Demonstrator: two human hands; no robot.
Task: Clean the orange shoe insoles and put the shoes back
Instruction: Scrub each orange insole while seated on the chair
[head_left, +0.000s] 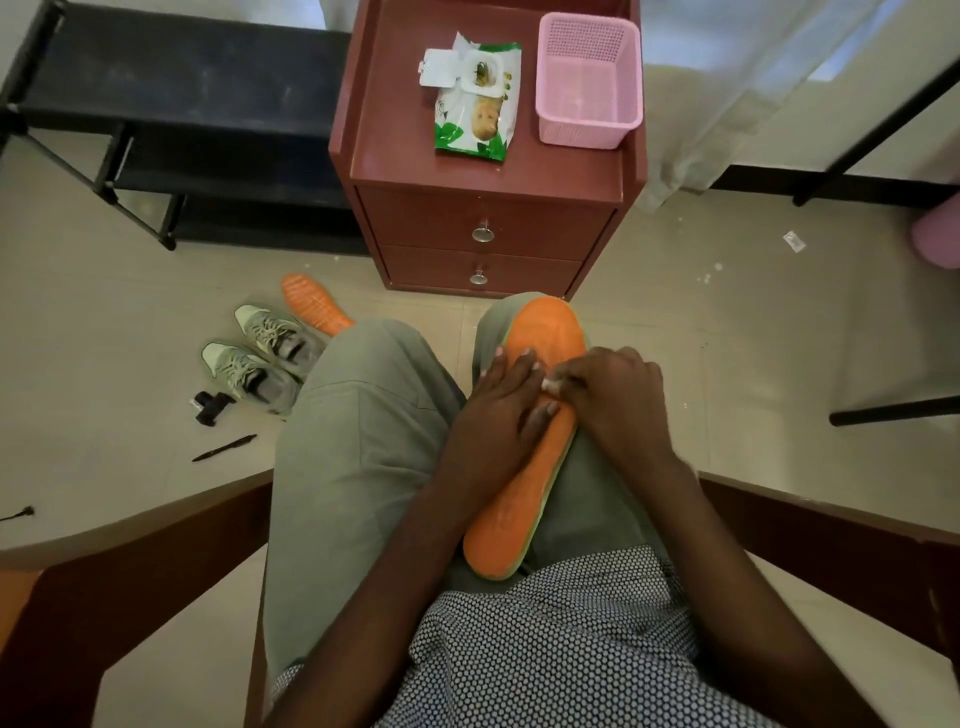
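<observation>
An orange insole (524, 467) lies lengthwise on my right thigh, toe end pointing away from me. My left hand (506, 410) lies flat across its middle and pins it to the leg. My right hand (618, 400) is bunched on a small white wipe (550, 384) pressed against the insole's right edge. A second orange insole (314, 305) lies on the floor beyond my left knee. Two grey-green sneakers (262, 353) stand side by side on the floor to the left of that knee.
A brown two-drawer cabinet (483, 228) stands ahead; on its top are an open pack of wet wipes (475, 98) and a pink basket (589, 78). A black shoe rack (171, 130) stands at the left. A pen (223, 448) and a small black object (210, 406) lie on the floor. Brown chair arms flank me.
</observation>
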